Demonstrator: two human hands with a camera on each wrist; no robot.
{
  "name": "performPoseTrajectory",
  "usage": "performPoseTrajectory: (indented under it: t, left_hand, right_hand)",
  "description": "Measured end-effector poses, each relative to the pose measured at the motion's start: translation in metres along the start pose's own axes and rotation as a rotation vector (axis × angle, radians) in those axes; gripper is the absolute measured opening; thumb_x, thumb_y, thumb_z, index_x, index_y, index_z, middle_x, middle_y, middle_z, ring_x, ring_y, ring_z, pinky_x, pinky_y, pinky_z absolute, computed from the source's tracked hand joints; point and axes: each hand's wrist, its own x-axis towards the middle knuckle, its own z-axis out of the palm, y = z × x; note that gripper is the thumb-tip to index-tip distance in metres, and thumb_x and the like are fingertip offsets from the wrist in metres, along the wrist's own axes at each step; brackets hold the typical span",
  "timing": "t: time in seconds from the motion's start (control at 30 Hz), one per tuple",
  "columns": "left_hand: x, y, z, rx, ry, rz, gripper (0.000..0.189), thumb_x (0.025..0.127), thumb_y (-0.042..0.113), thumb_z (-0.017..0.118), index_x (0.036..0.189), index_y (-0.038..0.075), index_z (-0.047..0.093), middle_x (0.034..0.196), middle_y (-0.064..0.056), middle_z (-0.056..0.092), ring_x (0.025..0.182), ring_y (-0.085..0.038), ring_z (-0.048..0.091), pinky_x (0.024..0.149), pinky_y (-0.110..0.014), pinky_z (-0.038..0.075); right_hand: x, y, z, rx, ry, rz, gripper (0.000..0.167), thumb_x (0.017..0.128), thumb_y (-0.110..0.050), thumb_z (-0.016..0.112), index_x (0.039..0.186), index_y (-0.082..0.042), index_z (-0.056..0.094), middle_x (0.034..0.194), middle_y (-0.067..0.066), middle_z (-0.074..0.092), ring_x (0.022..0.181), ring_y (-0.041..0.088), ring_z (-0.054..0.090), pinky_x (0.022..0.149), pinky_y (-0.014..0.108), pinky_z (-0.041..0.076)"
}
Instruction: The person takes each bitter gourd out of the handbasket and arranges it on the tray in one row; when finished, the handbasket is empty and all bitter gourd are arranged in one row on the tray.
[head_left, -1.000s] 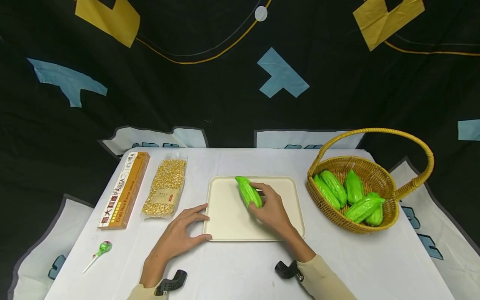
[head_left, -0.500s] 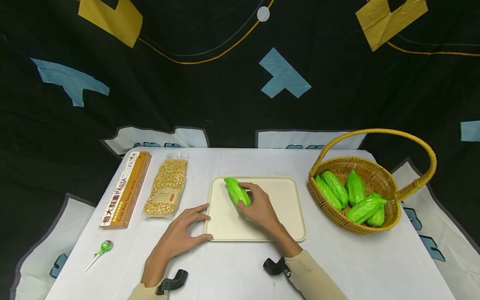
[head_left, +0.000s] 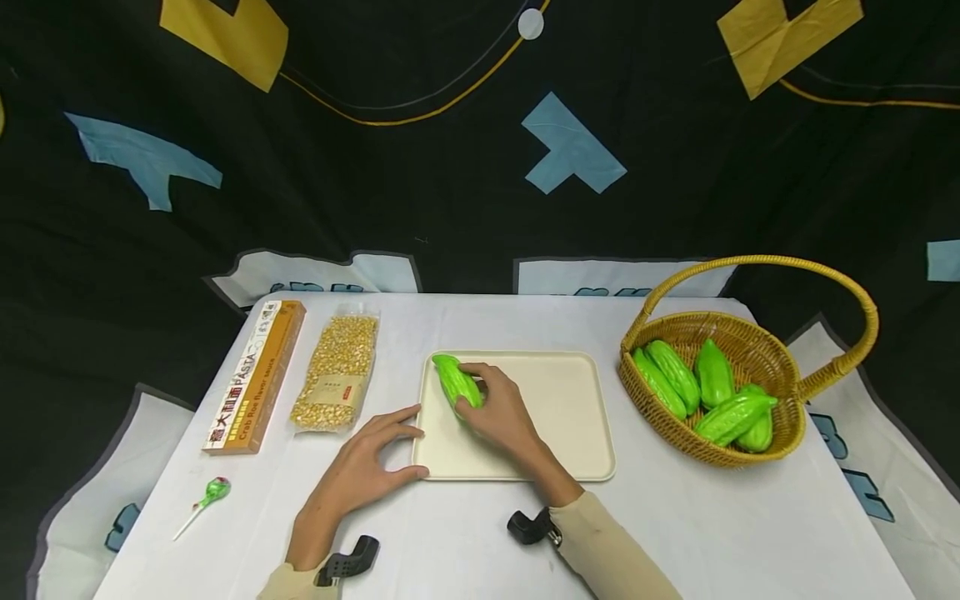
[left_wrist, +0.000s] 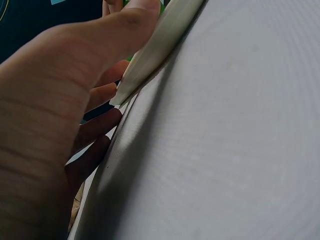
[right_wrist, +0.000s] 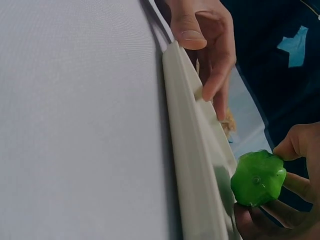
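In the head view my right hand (head_left: 501, 414) pinches a bright green, ribbed bitter melon (head_left: 453, 379) between thumb and fingers, over the left part of a cream rectangular tray (head_left: 558, 417). The right wrist view shows the lobed end of this bitter melon (right_wrist: 257, 178) close over the tray, fingers around its side. My left hand (head_left: 358, 467) lies at the tray's left edge, fingers spread and relaxed, thumb at the near left corner. In the left wrist view its thumb rests by the tray's rim (left_wrist: 150, 52), and the lower fingers reach the tablecloth.
A wicker basket (head_left: 705, 454) with a tall handle stands at the right and holds several more bitter melons (head_left: 712, 375). On the left lie a bag of corn kernels (head_left: 339, 354), a pasta box (head_left: 255, 375) and a lollipop (head_left: 216, 490). White cloth (head_left: 465, 542) covers the table.
My right hand has moved left across the tray with the bitter melon, from near its middle to its left part. The left hand has stayed at the tray's edge.
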Motion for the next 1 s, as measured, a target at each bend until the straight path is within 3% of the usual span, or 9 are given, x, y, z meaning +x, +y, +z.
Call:
performPoseTrajectory:
  t: [0.37,0.53,0.8,1.0]
  left_hand:
    - [0.000,0.000,0.000,0.000,0.005,-0.002,0.053,0.078,0.051,0.095,0.123,0.027,0.078,0.158,0.008,0.058,0.143,-0.022,0.056,0.118,-0.046,0.047]
    - [0.000,0.001,0.000,-0.001,-0.003,-0.010,0.053,0.078,0.051,0.095,0.123,0.027,0.078,0.159,0.009,0.057,0.143,-0.021,0.056,0.118,-0.045,0.047]
    - [-0.001,-0.001,0.001,0.013,0.003,0.004,0.053,0.079,0.051,0.095,0.123,0.026,0.079,0.159,0.007,0.058,0.143,-0.024,0.057,0.118,-0.048,0.048]
    - [0.000,0.000,0.000,0.020,0.006,0.004,0.053,0.078,0.049,0.096,0.123,0.026,0.079,0.158,0.009,0.058,0.143,-0.023,0.056,0.117,-0.047,0.048]
  right_hand:
    - [0.005,0.001,0.012,-0.084,0.024,-0.042,0.048,0.095,-0.022,0.075,0.141,-0.012,0.069,0.127,0.010,0.071,0.102,0.020,0.066,0.085,0.033,0.056]
    - [0.005,-0.003,0.016,-0.094,0.016,-0.043,0.049,0.098,-0.025,0.076,0.144,-0.010,0.067,0.130,0.014,0.070,0.104,0.023,0.066,0.085,0.035,0.055]
    - [0.007,-0.002,0.024,-0.002,0.002,-0.007,0.053,0.099,-0.025,0.079,0.145,-0.005,0.063,0.127,0.015,0.069,0.105,0.024,0.072,0.079,0.024,0.063]
    - [0.007,-0.005,0.026,0.054,0.005,0.015,0.055,0.099,-0.025,0.080,0.146,-0.003,0.061,0.125,0.015,0.069,0.102,0.023,0.074,0.077,0.023,0.063]
